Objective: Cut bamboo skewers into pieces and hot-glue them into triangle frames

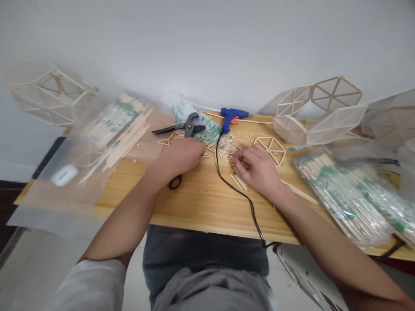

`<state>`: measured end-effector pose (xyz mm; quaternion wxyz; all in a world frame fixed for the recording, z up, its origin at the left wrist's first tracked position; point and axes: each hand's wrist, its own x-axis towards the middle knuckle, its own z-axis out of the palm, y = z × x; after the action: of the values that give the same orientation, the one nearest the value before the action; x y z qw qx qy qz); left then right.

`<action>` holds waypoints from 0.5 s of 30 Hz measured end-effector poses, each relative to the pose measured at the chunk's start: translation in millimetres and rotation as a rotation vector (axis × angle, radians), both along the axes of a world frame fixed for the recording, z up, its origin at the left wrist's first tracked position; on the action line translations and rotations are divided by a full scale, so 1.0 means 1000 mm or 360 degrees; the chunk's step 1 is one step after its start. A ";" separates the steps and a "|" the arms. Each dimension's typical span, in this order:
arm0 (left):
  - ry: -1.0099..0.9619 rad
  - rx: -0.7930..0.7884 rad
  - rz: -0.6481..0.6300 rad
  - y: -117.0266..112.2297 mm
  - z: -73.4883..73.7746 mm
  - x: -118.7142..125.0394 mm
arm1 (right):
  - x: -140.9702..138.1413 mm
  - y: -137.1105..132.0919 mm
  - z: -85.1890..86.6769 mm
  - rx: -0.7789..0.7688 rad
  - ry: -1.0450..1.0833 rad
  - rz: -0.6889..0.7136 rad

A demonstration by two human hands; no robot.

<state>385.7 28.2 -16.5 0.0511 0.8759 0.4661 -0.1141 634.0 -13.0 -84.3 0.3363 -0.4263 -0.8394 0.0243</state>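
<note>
My left hand (184, 154) is closed, knuckles up, over the table just below the pliers (193, 126); whatever lies inside its fingers is hidden. A black ring handle (175, 182) shows beside its wrist. Curled at the right edge of a pile of short cut wooden sticks (227, 150) is my right hand (257, 167), thumb and fingertips drawn together; I cannot make out what they pinch. Beneath it lie a few short sticks (239, 181). Just behind the right hand rests a flat wooden stick frame (269, 149) with spokes.
A blue glue gun (231, 117) lies at the back, its black cord (238, 188) crossing between my hands. Stick-and-sheet structures (319, 110) stand at the back right. Bagged sticks (343, 194) lie right; loose long sticks (128, 140) and a white case (65, 175) lie left.
</note>
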 end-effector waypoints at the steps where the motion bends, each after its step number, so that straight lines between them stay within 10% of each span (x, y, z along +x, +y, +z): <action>1: -0.0028 0.0002 0.0005 0.001 0.000 -0.002 | 0.000 0.000 0.000 0.0001 0.0001 0.0001; 15: -0.0146 -0.0243 -0.0082 0.002 -0.003 -0.004 | 0.000 0.000 0.000 -0.0028 -0.0020 -0.0003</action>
<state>381.5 30.6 -19.6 0.1362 0.8854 0.4306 -0.1103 633.7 -13.4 -84.5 0.3272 -0.4303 -0.8408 0.0286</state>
